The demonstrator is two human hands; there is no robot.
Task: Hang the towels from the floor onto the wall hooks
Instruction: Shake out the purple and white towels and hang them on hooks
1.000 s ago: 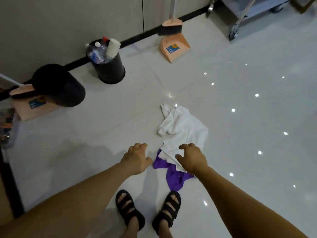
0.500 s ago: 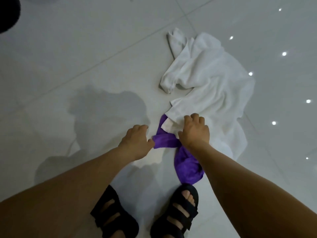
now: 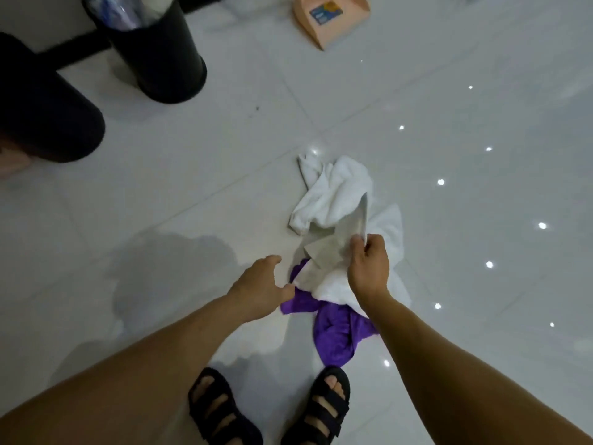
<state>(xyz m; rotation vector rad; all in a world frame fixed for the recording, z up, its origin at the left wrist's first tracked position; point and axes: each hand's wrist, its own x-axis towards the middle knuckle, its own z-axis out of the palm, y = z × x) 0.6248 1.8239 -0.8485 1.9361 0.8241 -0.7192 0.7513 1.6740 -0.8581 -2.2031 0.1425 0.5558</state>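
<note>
While my right hand (image 3: pixel 369 268) is pinching a raised edge of the white towel (image 3: pixel 337 187) between thumb and curled fingers, the rest of that towel is lying crumpled on the floor (image 3: pixel 192 187) just ahead of my feet. The lifted edge is standing up as a taut fold, running from my grip toward the towel's far bunch. Its far end is trailing in a twisted tail toward a tile joint. The cloth is showing plain white, thick and heavily creased, greyer where the raised fold is shading it.

The purple towel (image 3: pixel 333 338) is lying bunched, partly under the white one's near edge, with its lower lobe reaching close to my right sandal (image 3: pixel 321 409). My left hand (image 3: pixel 260 284) is hovering with fingers loosely spread, holding nothing. Its thumb is sitting at the purple towel's left edge, and I cannot tell whether it is touching. The hands are apart, with the white towel's near corner between them.

Glossy pale tile is stretching widest to my right, carrying bright spot reflections. At upper left a black bin (image 3: pixel 160 59) holding bottles is standing by the dark skirting. A second black bin (image 3: pixel 48 107) is sitting nearer, at the left edge. A peach dustpan (image 3: pixel 330 17) is lying at the top edge, well apart from both towels. My left sandal (image 3: pixel 221 409) is standing apart from the purple cloth.
</note>
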